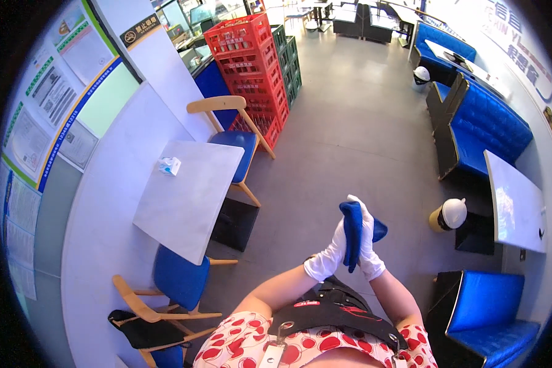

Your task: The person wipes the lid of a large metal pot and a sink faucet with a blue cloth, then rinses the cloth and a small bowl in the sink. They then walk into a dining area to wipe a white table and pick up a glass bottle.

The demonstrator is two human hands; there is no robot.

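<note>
A folded blue cloth (352, 230) is pressed between my two hands, in front of my body and above the floor. My left hand (335, 250), in a white glove, bears on the cloth's left side. On its other side is my right hand (367, 239), gloved in white too, its fingertips pointing forward. One end of the cloth sticks out to the right past the right hand. The palms and part of the cloth are hidden. Below the hands is a black apron (331, 308) over a shirt with red dots.
To the left stand a white table (193, 193) with a tissue box (169, 166) and wooden chairs (181, 276). Red bottle crates (248, 64) are stacked ahead. A lidded bin (448, 215), a white table (517, 202) and blue booth seats (483, 133) line the right.
</note>
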